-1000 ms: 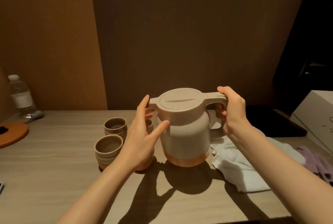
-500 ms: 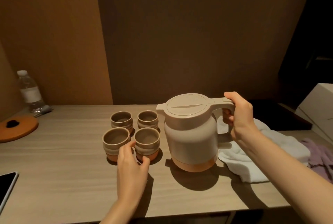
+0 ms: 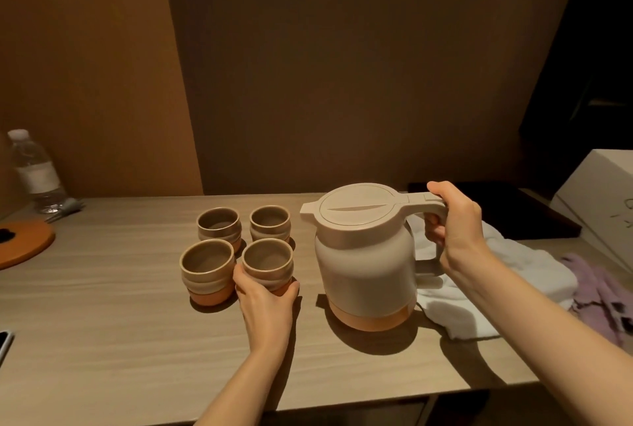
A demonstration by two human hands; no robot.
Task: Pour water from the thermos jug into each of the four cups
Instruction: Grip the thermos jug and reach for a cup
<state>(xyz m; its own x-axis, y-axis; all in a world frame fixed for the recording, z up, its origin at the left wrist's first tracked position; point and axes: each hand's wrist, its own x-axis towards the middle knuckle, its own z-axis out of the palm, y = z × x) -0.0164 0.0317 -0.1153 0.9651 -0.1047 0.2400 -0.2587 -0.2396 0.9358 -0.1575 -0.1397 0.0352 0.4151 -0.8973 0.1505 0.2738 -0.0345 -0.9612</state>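
A beige thermos jug (image 3: 363,264) with an orange base stands upright on the table, lid on, spout toward the cups. My right hand (image 3: 452,227) grips its handle. To its left stands a square of ribbed beige cups with orange bases: near right cup (image 3: 269,263), near left cup (image 3: 207,269), far left cup (image 3: 218,225), far right cup (image 3: 270,221). All look empty inside. My left hand (image 3: 265,302) wraps around the lower front of the near right cup.
A white cloth (image 3: 479,292) and a purple cloth (image 3: 603,295) lie right of the jug, with a white box (image 3: 603,199) behind. A water bottle (image 3: 34,172) and an orange coaster (image 3: 24,244) sit far left. A phone corner (image 3: 4,343) shows at the left edge.
My left hand left the jug's side, dropped to the table and closed around the near right cup. The jug stays upright in my right hand's grip.
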